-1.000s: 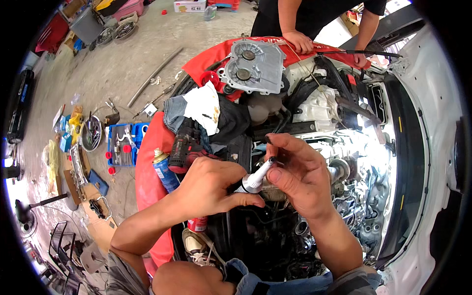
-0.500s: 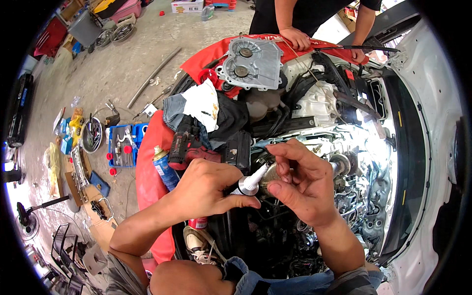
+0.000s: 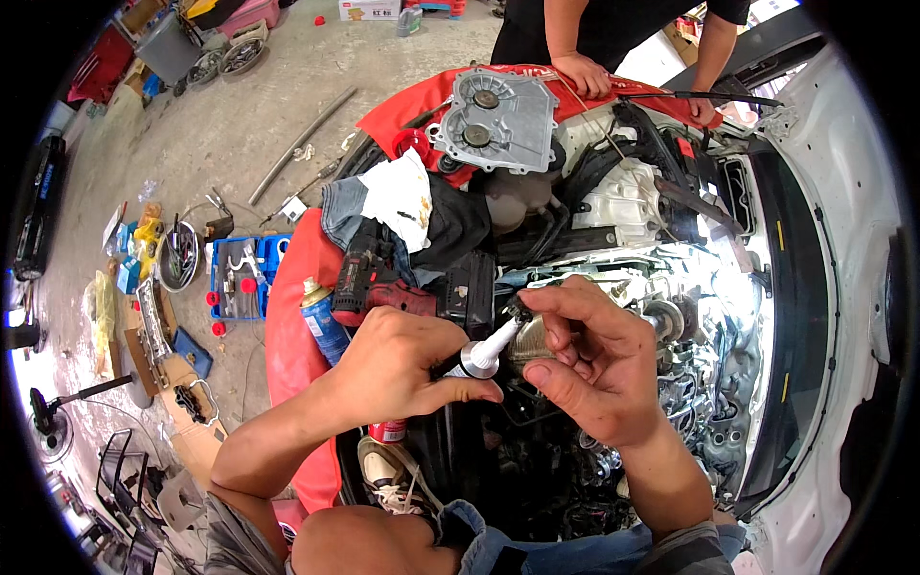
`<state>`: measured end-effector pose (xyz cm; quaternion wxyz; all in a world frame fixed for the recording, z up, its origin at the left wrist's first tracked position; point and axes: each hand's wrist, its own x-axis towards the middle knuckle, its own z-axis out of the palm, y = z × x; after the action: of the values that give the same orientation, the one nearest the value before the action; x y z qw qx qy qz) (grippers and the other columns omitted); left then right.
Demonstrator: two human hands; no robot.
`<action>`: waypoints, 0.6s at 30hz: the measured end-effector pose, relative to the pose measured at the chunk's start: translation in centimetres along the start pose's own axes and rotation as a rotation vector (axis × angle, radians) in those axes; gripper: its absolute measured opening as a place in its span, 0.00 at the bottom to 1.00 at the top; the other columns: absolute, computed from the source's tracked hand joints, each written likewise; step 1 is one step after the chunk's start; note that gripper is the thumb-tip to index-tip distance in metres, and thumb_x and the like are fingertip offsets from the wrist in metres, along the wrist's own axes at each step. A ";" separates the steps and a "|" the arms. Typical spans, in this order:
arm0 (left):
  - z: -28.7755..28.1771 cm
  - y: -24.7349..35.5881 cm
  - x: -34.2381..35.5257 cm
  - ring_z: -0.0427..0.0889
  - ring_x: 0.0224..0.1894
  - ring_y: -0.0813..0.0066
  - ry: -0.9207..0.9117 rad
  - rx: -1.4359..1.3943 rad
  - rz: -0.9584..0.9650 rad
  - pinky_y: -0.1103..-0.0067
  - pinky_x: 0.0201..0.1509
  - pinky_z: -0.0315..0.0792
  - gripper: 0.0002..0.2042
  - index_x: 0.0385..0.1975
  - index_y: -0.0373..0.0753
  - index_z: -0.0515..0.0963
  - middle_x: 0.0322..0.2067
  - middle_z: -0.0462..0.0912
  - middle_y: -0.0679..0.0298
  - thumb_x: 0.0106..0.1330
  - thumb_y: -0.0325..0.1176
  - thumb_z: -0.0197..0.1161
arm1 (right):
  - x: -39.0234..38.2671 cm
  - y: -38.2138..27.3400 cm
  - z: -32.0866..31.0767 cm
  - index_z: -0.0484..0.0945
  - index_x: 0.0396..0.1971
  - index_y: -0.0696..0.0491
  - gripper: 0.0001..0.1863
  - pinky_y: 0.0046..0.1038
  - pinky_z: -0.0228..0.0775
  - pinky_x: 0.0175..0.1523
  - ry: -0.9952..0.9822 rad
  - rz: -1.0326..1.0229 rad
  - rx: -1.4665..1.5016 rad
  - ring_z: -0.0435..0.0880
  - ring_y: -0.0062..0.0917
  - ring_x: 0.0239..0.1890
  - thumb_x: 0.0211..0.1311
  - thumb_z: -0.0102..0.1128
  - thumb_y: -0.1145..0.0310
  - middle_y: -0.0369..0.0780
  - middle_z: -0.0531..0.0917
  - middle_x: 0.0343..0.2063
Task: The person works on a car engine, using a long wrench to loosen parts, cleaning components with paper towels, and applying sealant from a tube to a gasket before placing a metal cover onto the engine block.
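Note:
My left hand (image 3: 407,359) is closed round a tube (image 3: 482,356) with a long white nozzle, pointing up and right. My right hand (image 3: 609,374) is open beside it, thumb apart from the bent fingers, the index fingertip at a small dark, messy bit (image 3: 515,311) on the nozzle's end; what that bit is, I cannot make out. Both hands are over the engine bay (image 3: 704,383). Behind my left hand lie a red-and-black power drill (image 3: 374,287) and a blue spray can (image 3: 328,326).
A metal housing cover (image 3: 503,125) and rags (image 3: 398,201) rest near the red fender cover (image 3: 297,374). A co-worker leans over the far edge, both hands (image 3: 585,72) on it. A blue toolbox (image 3: 230,302), steel pipe (image 3: 297,149) and basin (image 3: 180,259) are on the floor.
My right thumb has come off the nozzle and moved down, parting from the index finger. My left hand keeps its grip on the tube, shifted only slightly.

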<state>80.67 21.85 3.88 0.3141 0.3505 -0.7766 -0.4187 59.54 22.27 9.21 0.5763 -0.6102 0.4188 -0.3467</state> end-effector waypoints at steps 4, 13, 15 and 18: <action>0.1 -0.1 -0.1 0.70 0.14 0.62 0.016 0.000 0.011 0.72 0.18 0.60 0.17 0.17 0.36 0.75 0.13 0.70 0.60 0.44 0.41 0.75 | -0.1 0.1 0.0 0.75 0.51 0.55 0.23 0.13 0.51 0.27 0.000 -0.004 -0.033 0.60 0.10 0.24 0.51 0.63 0.77 0.31 0.66 0.27; -0.3 -0.1 -0.6 0.67 0.11 0.66 0.069 -0.037 -0.214 0.75 0.17 0.59 0.14 0.19 0.34 0.78 0.10 0.69 0.58 0.48 0.39 0.74 | -0.7 1.6 0.0 0.73 0.52 0.57 0.24 0.14 0.54 0.27 -0.063 0.083 0.160 0.64 0.14 0.25 0.51 0.59 0.76 0.33 0.68 0.29; -0.6 -0.3 -0.6 0.67 0.11 0.67 0.065 -0.024 -0.231 0.75 0.17 0.59 0.14 0.19 0.34 0.78 0.10 0.69 0.57 0.49 0.38 0.73 | -1.0 1.7 -0.2 0.71 0.53 0.59 0.25 0.15 0.57 0.27 -0.036 0.295 0.686 0.65 0.16 0.26 0.51 0.59 0.74 0.34 0.69 0.31; 0.2 -0.6 0.4 0.67 0.12 0.65 0.051 -0.019 -0.221 0.75 0.18 0.59 0.15 0.18 0.34 0.77 0.11 0.69 0.57 0.48 0.39 0.73 | -1.8 2.0 -2.1 0.68 0.55 0.60 0.28 0.17 0.60 0.28 -0.027 0.367 0.997 0.67 0.17 0.30 0.51 0.59 0.72 0.35 0.70 0.34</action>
<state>80.51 21.39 3.35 0.2887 0.4416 -0.7210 -0.4491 56.71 23.07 7.49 0.8530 -0.1833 0.2954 -0.3892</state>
